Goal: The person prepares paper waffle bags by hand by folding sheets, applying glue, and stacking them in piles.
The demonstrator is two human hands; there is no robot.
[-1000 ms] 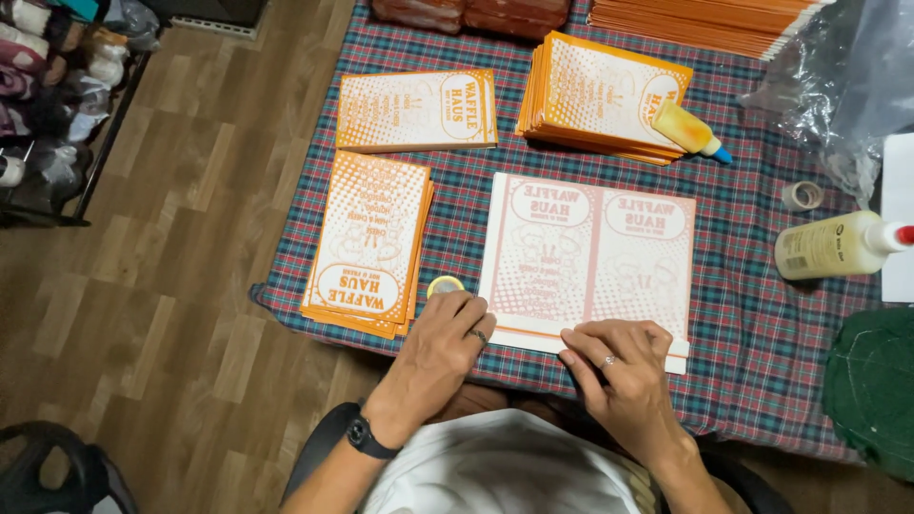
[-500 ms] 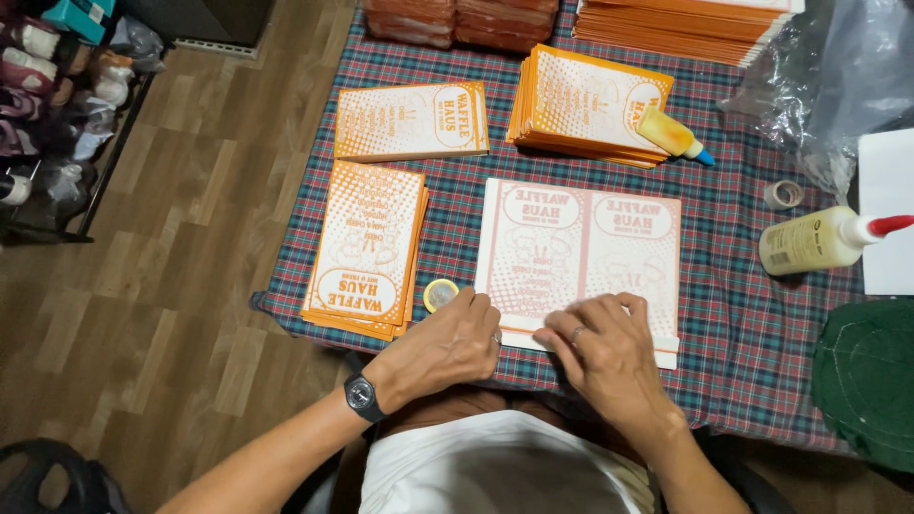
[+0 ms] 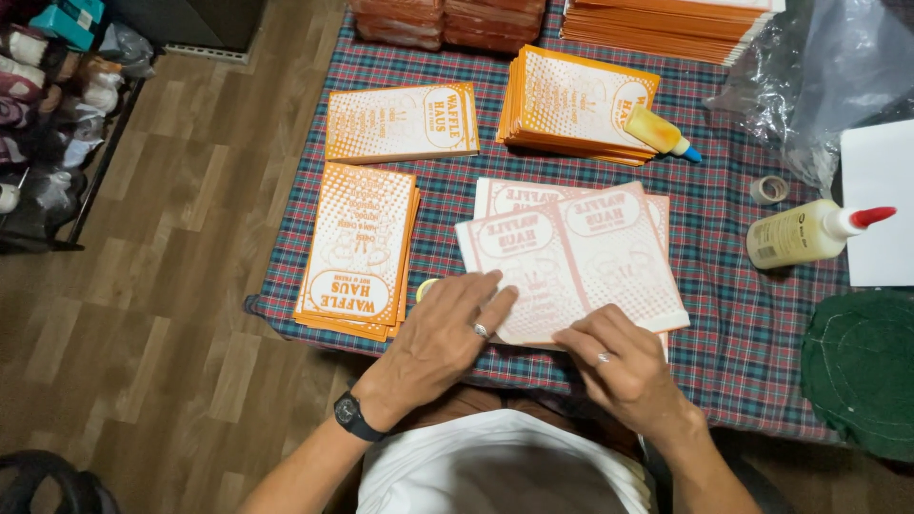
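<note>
At the far left edge of the plaid tablecloth [image 3: 762,362] we see a stack of orange dotted paper sleeves [image 3: 357,249] lying lengthwise, with a second, wider orange stack [image 3: 402,122] just above it. Beside the first stack our left hand [image 3: 446,335] lies flat, fingers slightly spread and pressing on the lower left corner of a pale printed sheet [image 3: 576,255], with a small yellowish round thing [image 3: 426,288] peeking out by the thumb. The sheet is tilted, resting askew on a pile of like sheets [image 3: 495,195] near the table's front middle. Our right hand [image 3: 624,366] pinches the sheet's near edge, fingertips curled together. Behind, a thick orange stack [image 3: 576,105] carries a small yellow glue bottle [image 3: 659,132]. Further right lie a tape roll [image 3: 769,188], a larger cream glue bottle with a red cap [image 3: 809,235], a white sheet [image 3: 881,205], and a dark green round mat [image 3: 862,371].
</note>
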